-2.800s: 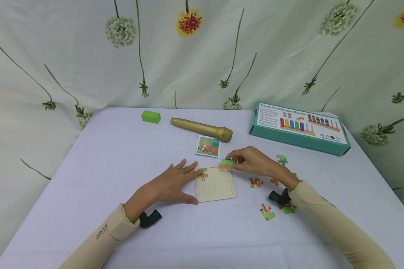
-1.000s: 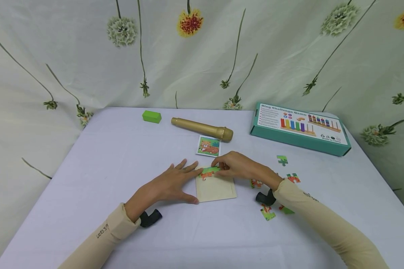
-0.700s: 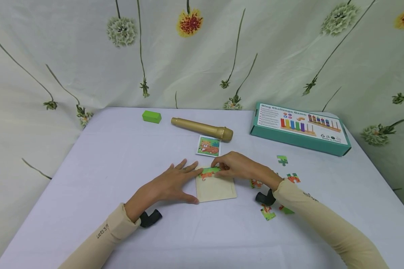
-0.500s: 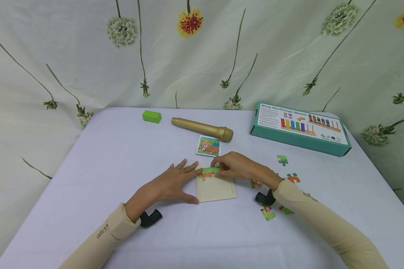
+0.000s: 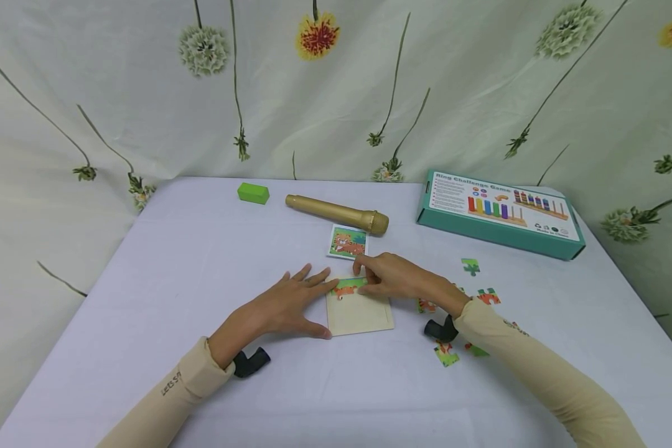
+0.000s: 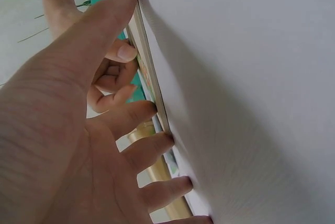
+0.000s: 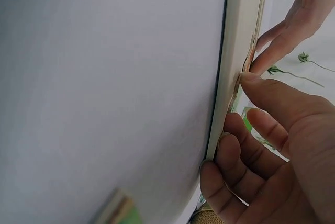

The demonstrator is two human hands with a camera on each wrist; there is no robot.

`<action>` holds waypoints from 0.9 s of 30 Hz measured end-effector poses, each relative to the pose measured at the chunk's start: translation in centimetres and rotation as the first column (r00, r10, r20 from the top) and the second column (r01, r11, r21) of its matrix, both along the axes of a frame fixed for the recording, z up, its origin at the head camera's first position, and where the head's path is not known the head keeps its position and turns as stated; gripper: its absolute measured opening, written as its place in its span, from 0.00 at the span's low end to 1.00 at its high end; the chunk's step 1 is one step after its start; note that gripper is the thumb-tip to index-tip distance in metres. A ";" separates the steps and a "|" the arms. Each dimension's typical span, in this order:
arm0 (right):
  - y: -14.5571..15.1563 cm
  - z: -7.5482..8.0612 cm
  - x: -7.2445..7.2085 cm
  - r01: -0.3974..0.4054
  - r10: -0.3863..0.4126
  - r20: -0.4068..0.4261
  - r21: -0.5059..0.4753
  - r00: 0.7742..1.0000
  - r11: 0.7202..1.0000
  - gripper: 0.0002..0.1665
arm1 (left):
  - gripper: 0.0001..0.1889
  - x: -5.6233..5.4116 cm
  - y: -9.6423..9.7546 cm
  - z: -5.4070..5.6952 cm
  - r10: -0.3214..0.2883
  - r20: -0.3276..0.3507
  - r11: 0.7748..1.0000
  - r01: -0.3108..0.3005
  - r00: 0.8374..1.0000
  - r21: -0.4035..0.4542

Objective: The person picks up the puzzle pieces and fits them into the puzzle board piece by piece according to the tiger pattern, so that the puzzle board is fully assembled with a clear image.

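A pale wooden puzzle board (image 5: 361, 317) lies on the table. Orange-and-green puzzle pieces (image 5: 346, 289) form a short strip along its far left side. My left hand (image 5: 285, 306) rests with spread fingers at the board's left edge, thumb near the front corner and index fingertip over the strip's left end. At the strip's right end my right hand (image 5: 397, 275) curls around a puzzle piece. Its thumb (image 7: 256, 84) touches that piece in the right wrist view, while the other fingers bend by the far edge. Part of the piece hides behind the hand.
Loose puzzle pieces (image 5: 445, 353) lie to the right, some under the right forearm. Beyond the board are a tiger picture card (image 5: 348, 241), a gold toy microphone (image 5: 336, 213), a green block (image 5: 253, 193) and a teal game box (image 5: 498, 231).
My right hand has brought a green-and-orange piece leftward and down beside the first piece on the board. Most recently its index finger has lifted slightly. My left hand has stayed put.
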State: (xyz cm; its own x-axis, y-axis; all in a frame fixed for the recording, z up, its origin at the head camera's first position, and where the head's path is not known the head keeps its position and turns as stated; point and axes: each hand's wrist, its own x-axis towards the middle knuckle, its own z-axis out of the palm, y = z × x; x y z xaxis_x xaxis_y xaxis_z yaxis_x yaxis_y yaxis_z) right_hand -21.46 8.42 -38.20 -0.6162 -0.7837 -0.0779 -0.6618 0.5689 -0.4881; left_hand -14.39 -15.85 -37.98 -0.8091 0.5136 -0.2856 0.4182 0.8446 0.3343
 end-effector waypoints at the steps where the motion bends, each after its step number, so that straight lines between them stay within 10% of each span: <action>1: 0.0 0.0 0.0 0.000 0.000 0.004 -0.004 1.000 1.000 0.13 | 0.51 0.0 0.0 0.0 0.000 0.000 1.000 0.000 1.000 0.001; 27: 0.6 0.7 0.4 0.002 -0.002 -0.038 -0.004 0.999 1.000 0.06 | 0.52 -0.1 0.0 0.0 0.003 0.000 1.000 -0.003 1.000 -0.015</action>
